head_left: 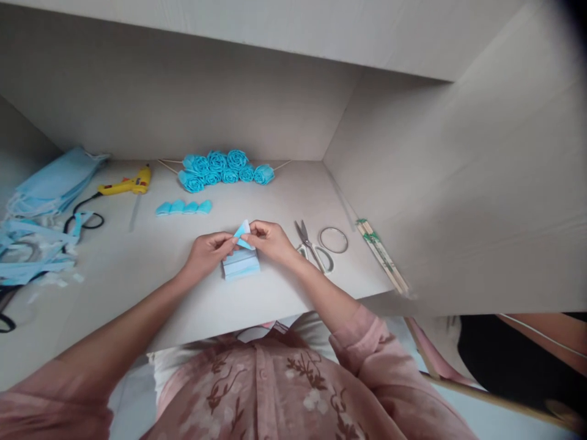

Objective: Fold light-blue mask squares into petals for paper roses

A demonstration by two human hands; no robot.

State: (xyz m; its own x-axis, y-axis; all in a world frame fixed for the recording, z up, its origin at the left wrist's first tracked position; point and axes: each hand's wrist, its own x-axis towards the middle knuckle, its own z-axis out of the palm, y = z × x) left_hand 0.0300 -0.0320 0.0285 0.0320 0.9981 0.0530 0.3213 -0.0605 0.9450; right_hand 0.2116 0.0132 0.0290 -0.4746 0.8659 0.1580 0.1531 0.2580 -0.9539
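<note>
Between my hands is a small blue-and-white piece of face-mask fabric [243, 233], folded to a point at the top. My left hand [210, 252] pinches its left side with closed fingers. On the other side, my right hand [270, 240] grips it between thumb and fingers. Just under the hands lies a stack of cut blue fabric pieces [241, 266] on the shelf surface. Behind them rests a row of several folded blue petals [184, 208]. Scissors [313, 245] with pale handles lie partly spread to the right of my right hand.
Blue fabric roses [217, 168] on sticks lie at the back. A yellow glue gun [131, 182], face masks [59, 180] and fabric scraps [39, 250] are at left. A metal ring [334, 239] and packaged sticks [381, 253] lie right. A board [238, 30] overhangs the shelf.
</note>
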